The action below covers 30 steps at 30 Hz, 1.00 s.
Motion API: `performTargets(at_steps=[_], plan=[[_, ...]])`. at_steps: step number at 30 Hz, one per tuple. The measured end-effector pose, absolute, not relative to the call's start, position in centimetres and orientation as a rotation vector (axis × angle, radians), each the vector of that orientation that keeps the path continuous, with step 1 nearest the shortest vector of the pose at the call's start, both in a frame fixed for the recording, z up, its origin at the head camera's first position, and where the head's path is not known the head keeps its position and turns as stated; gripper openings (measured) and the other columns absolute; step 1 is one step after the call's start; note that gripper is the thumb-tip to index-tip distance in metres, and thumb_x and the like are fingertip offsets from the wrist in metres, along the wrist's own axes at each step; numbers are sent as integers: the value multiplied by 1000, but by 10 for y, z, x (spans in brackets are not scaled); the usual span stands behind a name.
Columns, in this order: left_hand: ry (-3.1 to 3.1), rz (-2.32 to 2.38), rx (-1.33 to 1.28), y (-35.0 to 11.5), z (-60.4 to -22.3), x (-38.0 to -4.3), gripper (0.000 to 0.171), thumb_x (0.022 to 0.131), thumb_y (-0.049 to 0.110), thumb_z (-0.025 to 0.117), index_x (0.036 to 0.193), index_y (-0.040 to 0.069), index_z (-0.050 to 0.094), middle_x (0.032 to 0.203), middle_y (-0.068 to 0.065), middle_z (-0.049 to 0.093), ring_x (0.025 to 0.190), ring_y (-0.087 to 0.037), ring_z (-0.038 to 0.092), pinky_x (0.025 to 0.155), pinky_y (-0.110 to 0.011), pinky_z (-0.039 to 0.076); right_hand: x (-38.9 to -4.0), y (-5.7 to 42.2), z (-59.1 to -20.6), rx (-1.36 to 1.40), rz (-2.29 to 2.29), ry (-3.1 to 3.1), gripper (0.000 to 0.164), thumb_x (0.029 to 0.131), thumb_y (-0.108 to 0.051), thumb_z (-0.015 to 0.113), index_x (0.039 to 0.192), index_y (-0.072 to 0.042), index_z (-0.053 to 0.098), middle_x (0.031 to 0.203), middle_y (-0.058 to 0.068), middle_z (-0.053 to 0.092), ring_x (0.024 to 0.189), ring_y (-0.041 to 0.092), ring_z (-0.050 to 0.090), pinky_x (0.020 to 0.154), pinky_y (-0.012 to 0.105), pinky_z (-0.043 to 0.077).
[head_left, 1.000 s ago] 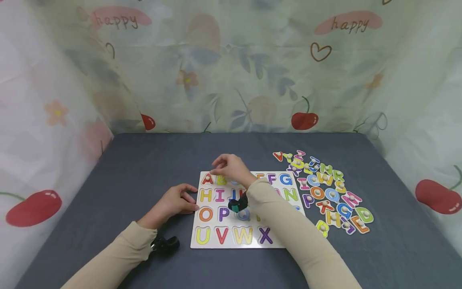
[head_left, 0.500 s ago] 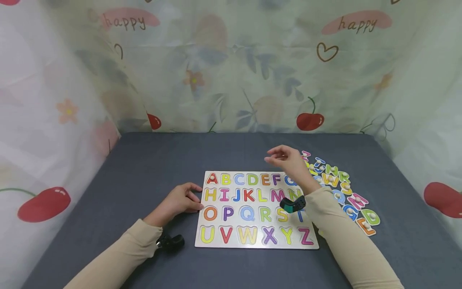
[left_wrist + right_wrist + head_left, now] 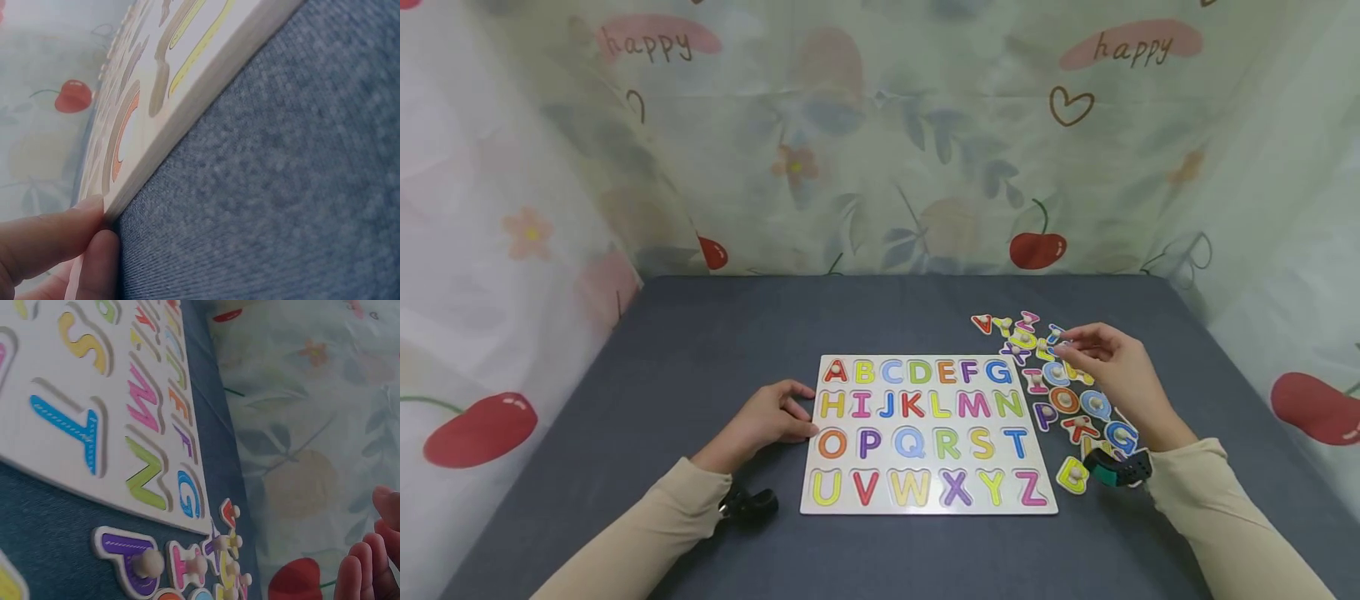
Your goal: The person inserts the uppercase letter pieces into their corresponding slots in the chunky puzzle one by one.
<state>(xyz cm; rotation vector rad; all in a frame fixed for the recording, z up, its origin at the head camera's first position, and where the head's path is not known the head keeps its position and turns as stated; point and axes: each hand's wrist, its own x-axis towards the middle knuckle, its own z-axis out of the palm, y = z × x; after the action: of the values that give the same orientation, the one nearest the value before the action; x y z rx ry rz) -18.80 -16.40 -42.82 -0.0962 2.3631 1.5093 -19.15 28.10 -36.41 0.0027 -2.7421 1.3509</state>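
Observation:
A white wooden alphabet board (image 3: 887, 423) lies flat on the table, its letter recesses in rows. The A piece (image 3: 835, 371) sits in the first recess, its knob up. My left hand (image 3: 771, 412) touches the board's left edge with thumb and fingertips; the left wrist view shows those fingertips (image 3: 94, 219) against the edge near the orange O. My right hand (image 3: 1116, 367) hovers over the loose letter pieces (image 3: 1063, 400) right of the board. Its thumb and fingers are apart and hold nothing; in the right wrist view only its fingers (image 3: 369, 569) show.
Nearest the front among the loose pieces is a yellow-green B (image 3: 1072, 475); a red V (image 3: 982, 323) lies at the back. My right hand and wrist camera (image 3: 1116, 468) cover several pieces. A patterned curtain (image 3: 880, 167) stands behind the dark table (image 3: 737, 325).
My right hand has left the A piece at the board's upper left and swept right to the loose pieces. My left hand has stayed at the board's left edge.

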Motion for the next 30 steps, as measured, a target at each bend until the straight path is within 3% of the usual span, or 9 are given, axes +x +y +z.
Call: performTargets(at_steps=[8,20,30], plan=[[2397,1482,-120,-163,-427,-187,57,68,6,81,117,5,54,83,-12,57,67,-19,59,64,-30,54,-151,293,-380,2,1303,-2858,46,86,-39,63,115,-4,57,99,10,60,83,22,61,64,29,51],[2383,1503,-88,-163,-428,-188,57,68,6,81,117,4,53,83,-13,57,68,-20,60,65,-31,54,-108,291,-410,-46,1303,-2983,42,79,-30,73,107,-1,62,88,5,65,71,10,61,60,23,48],[2373,1512,-66,-164,-426,-186,56,69,6,80,118,3,53,84,-13,57,69,-19,60,65,-31,54,-98,287,-423,2,1261,-2952,33,76,-22,76,99,-3,64,77,2,61,61,5,56,55,21,45]])
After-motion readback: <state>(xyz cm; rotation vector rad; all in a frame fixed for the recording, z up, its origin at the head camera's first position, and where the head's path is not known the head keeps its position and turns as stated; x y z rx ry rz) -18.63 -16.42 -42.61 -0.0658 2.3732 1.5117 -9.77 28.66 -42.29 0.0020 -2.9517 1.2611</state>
